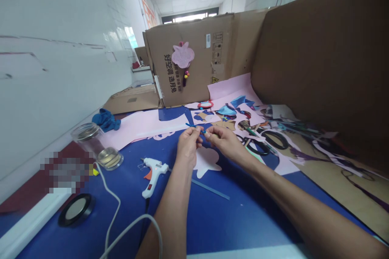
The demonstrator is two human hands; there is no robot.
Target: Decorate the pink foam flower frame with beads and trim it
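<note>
My left hand and my right hand meet above the middle of the blue table. Between the fingertips of both hands is a thin blue strip, its left end sticking out past my left thumb. Its exact kind is too small to make out. Just below my hands lies a pale pink flower-like cutout, partly covered by my left hand. To the left of my left forearm a white glue gun with an orange trigger rests on its side. A translucent glue stick lies right of that forearm.
A glass jar lies left, near a roll of black tape and a white cable. Black-handled scissors and paper scraps lie right. Cardboard walls stand behind, a pink cutout fixed on one.
</note>
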